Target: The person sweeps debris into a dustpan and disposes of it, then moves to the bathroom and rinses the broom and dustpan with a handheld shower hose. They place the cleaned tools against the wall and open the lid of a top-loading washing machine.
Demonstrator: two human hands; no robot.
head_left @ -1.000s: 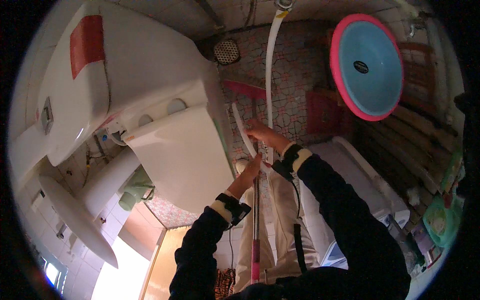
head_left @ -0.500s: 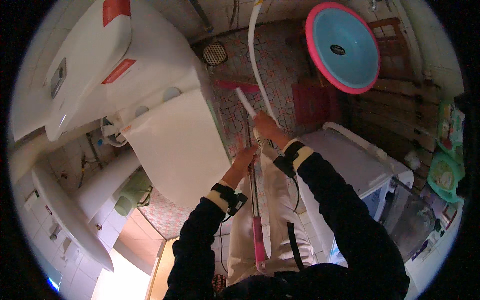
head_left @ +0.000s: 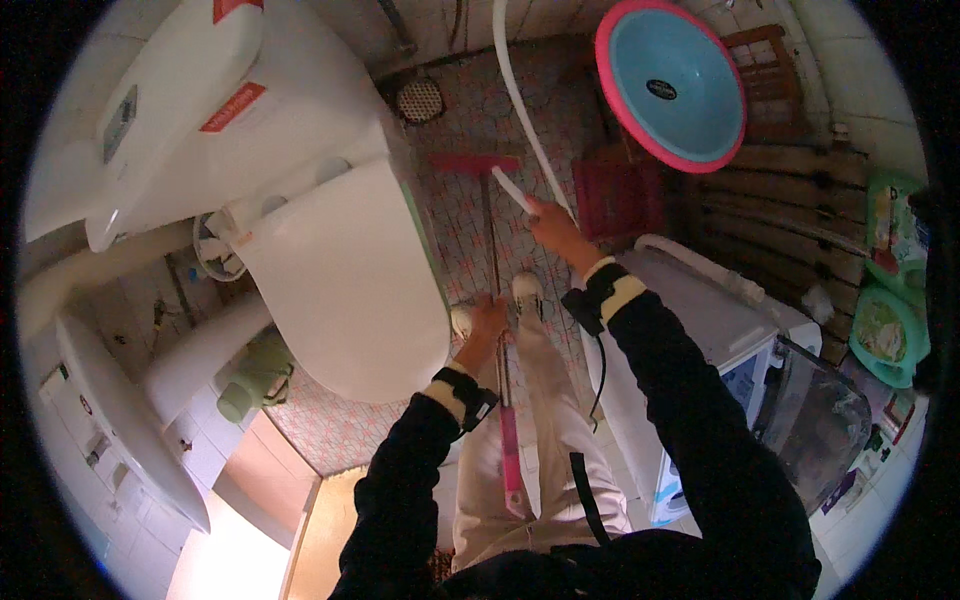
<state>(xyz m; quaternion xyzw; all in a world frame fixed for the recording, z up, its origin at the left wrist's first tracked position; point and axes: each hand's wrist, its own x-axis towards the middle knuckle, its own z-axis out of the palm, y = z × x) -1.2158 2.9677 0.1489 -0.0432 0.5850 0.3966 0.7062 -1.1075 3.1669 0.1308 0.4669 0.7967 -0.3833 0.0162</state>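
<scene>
My left hand [head_left: 488,318] is closed round the metal pole of a pink long-handled floor squeegee or brush [head_left: 508,440]; which of the two I cannot tell. Its pink handle end points back between my legs, and its wide pink head [head_left: 462,162] lies on the tiled floor ahead. In my right hand [head_left: 556,228] is a white hose [head_left: 520,110], gripped near its end. The free hose end [head_left: 512,188] sticks out toward the pink head. No water is visible at its mouth.
Left of me stands a toilet with its white lid [head_left: 345,290] down, below a big white casing [head_left: 290,120]. A grey-white appliance [head_left: 690,310] is at my right. Ahead are a blue-pink basin [head_left: 680,90], a dark red container [head_left: 618,200] and a floor drain [head_left: 419,101].
My right hand has moved forward and slightly right with the hose, its end now beside the pink head. My left hand's fingers, looser before, now wrap the pole. The view has shifted slightly.
</scene>
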